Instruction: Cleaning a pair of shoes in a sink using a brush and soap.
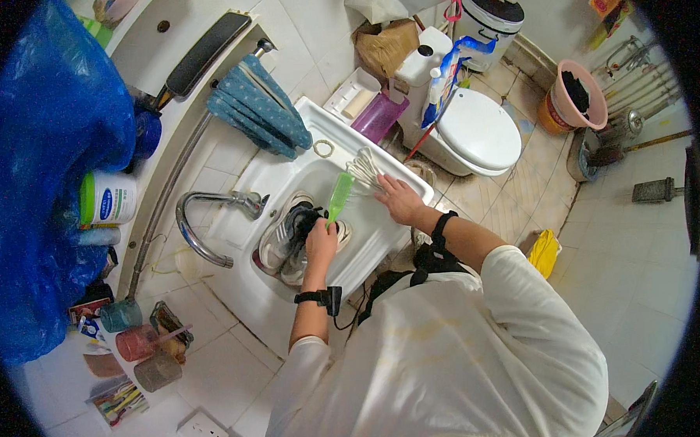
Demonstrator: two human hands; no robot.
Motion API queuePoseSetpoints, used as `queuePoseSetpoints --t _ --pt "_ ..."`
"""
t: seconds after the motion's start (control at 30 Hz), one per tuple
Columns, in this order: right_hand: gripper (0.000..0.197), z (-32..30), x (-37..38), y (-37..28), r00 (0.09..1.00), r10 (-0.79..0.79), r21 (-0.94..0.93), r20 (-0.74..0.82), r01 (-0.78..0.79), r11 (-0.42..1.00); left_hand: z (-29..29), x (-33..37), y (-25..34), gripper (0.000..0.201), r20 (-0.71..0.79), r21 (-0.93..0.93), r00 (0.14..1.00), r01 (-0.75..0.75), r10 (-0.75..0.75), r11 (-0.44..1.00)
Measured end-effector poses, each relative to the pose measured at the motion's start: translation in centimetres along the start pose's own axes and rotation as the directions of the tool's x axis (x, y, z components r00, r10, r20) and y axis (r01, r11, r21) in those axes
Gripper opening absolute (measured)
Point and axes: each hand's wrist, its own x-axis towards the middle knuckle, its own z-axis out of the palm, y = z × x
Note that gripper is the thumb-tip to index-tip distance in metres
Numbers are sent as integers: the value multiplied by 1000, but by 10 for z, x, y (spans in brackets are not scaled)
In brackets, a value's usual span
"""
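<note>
Single overhead view, person in a white shirt leaning over a white sink (383, 252).

Left hand (321, 239): closed around the handle of a green brush (339, 194). The brush is held at a slant above the basin, head toward the far side, its pale bristles turned to the right.

Right hand (398, 201): at the right edge of the sink, fingers extended over the near end of a bundle of white laces (362, 166). Contact seen; cannot tell whether the fingers pinch the laces or only press them down. The laces lie bunched on the sink's far-right edge, just beside the brush head.

Shoes (275, 245): in the basin, under and to the left of the left hand, partly covered by it. Grey and white, with dark parts.

Dark bands sit on both wrists. A curved metal faucet (201, 205) stands at the left of the basin. A small pale ring (323, 148) lies on the far rim, left of the laces. A blue towel (255, 105) hangs beyond the sink's far-left corner. A toilet (479, 131) with its lid down stands beyond, to the right.
</note>
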Motion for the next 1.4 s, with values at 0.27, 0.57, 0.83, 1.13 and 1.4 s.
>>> queuePoseSetpoints --t 0.27,0.57,0.83,1.13,1.4 --pt "28 69 51 -3 905 -424 -46 -38 423 905 -7 -34 -7 27 22 16 966 258 -258 966" --pt "25 33 77 -13 952 -305 -303 0 290 908 1 -60 -10 28 -72 121 944 329 -322 936" --pt "32 8 63 17 988 48 255 -149 -9 967 -5 -48 22 26 -42 47 947 319 -317 947" --pt "32 -15 8 -5 968 -93 -11 -233 93 996 8 10 15 26 183 -120 958 246 -222 962" --pt "56 -1 -9 -18 991 99 -100 90 -90 991 27 36 30 34 260 -87 964 -26 48 996"
